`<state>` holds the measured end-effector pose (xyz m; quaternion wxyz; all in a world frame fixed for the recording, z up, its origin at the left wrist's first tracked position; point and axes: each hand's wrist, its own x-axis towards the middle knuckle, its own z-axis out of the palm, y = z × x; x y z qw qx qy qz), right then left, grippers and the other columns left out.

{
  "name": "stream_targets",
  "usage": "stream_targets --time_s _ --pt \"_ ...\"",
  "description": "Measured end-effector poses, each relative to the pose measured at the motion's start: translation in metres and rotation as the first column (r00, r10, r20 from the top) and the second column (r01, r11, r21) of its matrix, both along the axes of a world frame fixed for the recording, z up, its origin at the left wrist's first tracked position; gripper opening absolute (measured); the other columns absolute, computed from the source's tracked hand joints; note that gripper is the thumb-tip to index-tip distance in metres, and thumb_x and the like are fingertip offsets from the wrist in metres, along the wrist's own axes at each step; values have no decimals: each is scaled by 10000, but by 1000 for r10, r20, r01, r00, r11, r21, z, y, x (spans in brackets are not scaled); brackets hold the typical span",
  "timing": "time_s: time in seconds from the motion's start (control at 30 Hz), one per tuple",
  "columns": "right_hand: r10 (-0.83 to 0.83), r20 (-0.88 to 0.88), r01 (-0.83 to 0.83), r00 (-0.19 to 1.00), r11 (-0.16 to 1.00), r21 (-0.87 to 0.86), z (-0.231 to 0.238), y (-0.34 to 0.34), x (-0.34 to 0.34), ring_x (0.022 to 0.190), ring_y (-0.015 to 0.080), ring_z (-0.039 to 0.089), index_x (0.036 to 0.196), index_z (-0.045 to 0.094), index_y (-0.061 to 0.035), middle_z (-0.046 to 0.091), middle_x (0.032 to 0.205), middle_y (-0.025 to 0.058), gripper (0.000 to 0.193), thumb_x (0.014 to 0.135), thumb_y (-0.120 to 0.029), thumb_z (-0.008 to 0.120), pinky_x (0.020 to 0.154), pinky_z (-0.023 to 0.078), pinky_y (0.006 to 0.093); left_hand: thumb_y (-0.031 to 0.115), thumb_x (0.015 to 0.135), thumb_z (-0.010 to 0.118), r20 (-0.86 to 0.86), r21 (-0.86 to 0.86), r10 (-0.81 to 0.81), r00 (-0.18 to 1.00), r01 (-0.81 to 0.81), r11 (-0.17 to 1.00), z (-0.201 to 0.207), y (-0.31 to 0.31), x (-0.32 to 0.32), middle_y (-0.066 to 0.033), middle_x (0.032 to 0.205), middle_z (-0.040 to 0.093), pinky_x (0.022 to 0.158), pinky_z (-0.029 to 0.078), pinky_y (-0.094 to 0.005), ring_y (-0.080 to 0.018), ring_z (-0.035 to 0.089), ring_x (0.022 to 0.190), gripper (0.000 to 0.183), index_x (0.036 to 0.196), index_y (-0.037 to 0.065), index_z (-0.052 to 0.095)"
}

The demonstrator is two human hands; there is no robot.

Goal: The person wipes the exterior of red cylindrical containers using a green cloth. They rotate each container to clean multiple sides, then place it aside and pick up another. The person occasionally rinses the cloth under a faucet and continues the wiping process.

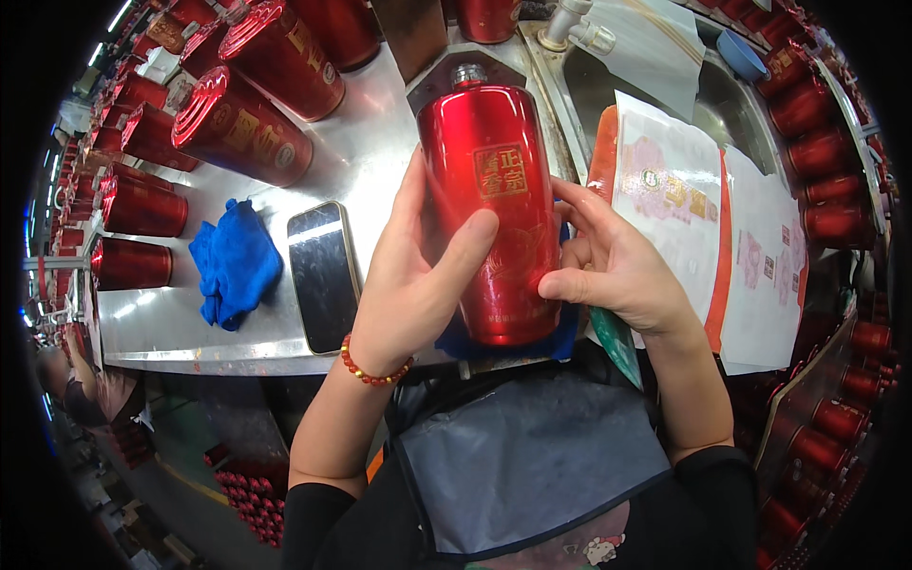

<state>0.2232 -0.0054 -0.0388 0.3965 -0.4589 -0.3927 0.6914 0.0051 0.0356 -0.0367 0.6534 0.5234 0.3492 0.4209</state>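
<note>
A glossy red bottle point(489, 152) with a gold square emblem and a silvery threaded neck is held upright between my two hands, its front facing me. My left hand point(432, 261) wraps its left side, with the thumb lying across the front. On the right side, my right hand point(613, 256) grips the lower part with bent fingers and thumb. Beneath the bottle's base lies a dark blue cloth point(560, 344) at the table edge. To the right are printed transfer sheets point(665, 180) with gold and pinkish patterns, over an orange-red backing.
On the metal table point(247, 351) lie a phone point(323, 275) and a crumpled blue cloth point(236, 264). Several finished red bottles point(242, 128) stand at left. A sink point(731, 104) with a tap point(575, 24) and a blue bowl point(741, 55) is at far right. Racks of red bottles line the right.
</note>
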Motion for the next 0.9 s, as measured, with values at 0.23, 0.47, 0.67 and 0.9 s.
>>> stream_targets --time_s 0.23,0.47,0.67,0.9 --pt "-25 -36 26 999 999 36 1 2 -1 781 56 614 1557 369 41 565 1351 161 920 830 -161 895 709 512 207 156 1047 634 51 -54 -26 998 28 998 3 4 0 -134 1459 539 1141 416 -353 -187 530 1336 642 1570 -27 310" --pt "-35 -72 36 997 999 7 4 4 -2 896 113 682 1557 355 46 563 1335 166 898 851 -141 876 779 552 240 162 1072 595 72 -79 9 997 -3 997 3 3 6 -119 1430 566 1105 448 -330 -168 559 1298 559 1545 -19 357" --pt "9 -1 -9 1000 1000 -4 5 4 2 840 65 632 1579 323 27 534 1359 157 917 864 -141 871 760 538 225 166 1063 608 -9 -42 37 999 -38 998 -1 2 3 -125 1459 541 1119 427 -332 -177 536 1320 637 1590 -17 298" --pt "-42 -37 40 998 998 -37 6 3 -3 774 28 585 1581 335 19 529 1374 155 908 861 -130 869 699 497 190 184 1048 643 45 -32 14 999 -13 999 0 4 3 -125 1434 557 1109 438 -347 -185 546 1306 648 1575 -12 321"
